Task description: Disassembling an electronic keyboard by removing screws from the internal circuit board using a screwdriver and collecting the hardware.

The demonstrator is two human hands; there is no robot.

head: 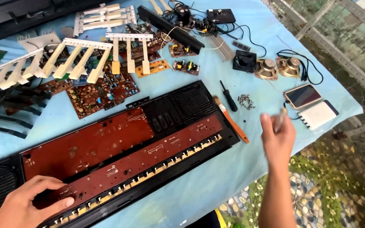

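A dismantled black keyboard case [191, 105] lies across the blue cloth, with two long brown circuit boards [93, 143] inside it. My left hand [26, 204] rests flat on the near board at the case's left end, fingers spread. My right hand [277, 135] is raised off the table's right side, blurred, with a thin pale object pinched between its fingers; what it is I cannot tell. An orange-handled brush [232, 120] lies just left of that hand, touching the case's right end.
A black screwdriver [229, 96] and a small heap of screws [245, 101] lie beyond the brush. Further right are a phone [303, 96], a white power bank [317, 115] and two speakers [277, 67]. White key strips [64, 63] and loose circuit boards [102, 90] fill the far left.
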